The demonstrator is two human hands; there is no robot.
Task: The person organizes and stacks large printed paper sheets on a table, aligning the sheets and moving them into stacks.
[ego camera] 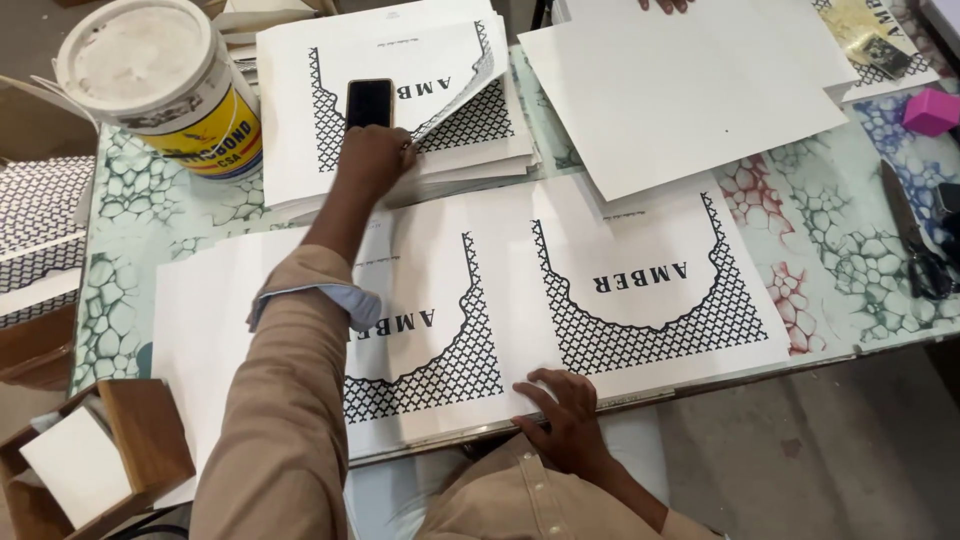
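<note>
Right hand (pixel 568 408) flat, fingers spread, pinning sheet (pixel 640 290) at table (pixel 830 230) near edge. Left hand (pixel 375 160) pinching top sheet corner off stack (pixel 400 100), phone (pixel 369 102) weighting it. Better: peel single sheet slowly, keep phone from sliding. Round white tub (pixel 165 85), yellow label band, back left. Pink box (pixel 932 112) far right.

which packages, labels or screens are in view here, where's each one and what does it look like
Tub: far left corner, round, white lid, yellow label band.
Phone: on the far stack by the left hand, dark blank screen.
Printed sheets: table centre, white, black lattice border.
Pink box: right edge.
</note>
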